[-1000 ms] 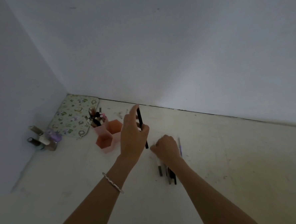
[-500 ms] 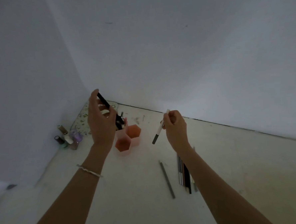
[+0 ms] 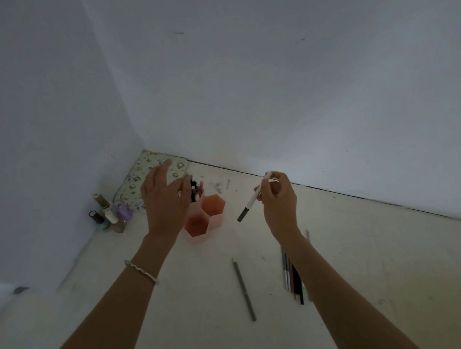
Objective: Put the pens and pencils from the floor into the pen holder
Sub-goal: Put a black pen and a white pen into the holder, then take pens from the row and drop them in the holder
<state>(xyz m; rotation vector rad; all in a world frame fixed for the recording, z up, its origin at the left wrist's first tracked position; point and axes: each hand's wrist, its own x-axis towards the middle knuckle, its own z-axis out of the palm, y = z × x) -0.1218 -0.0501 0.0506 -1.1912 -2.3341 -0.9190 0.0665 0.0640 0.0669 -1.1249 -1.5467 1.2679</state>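
Note:
A pink pen holder [image 3: 212, 211] made of hexagonal cups stands on the floor near the corner. Its far cup holds several pens [image 3: 196, 191]. My left hand [image 3: 165, 202] hovers just left of that cup with fingers spread and nothing in it. My right hand [image 3: 278, 201] is raised to the right of the holder and grips a white pen with a grey cap [image 3: 251, 204], tilted with the cap pointing down and left. A grey pencil [image 3: 244, 289] lies alone on the floor. A bunch of pens and pencils [image 3: 292, 277] lies beside my right forearm, partly hidden by it.
A flat patterned case [image 3: 148, 168] lies in the corner behind the holder. Several small bottles [image 3: 110, 214] stand against the left wall. White walls close the space at the left and the back. The floor is pale and scuffed.
My left hand has let go of the black pen at the holder's far cup and opened. My right hand lifted a white pen off the floor and holds it up.

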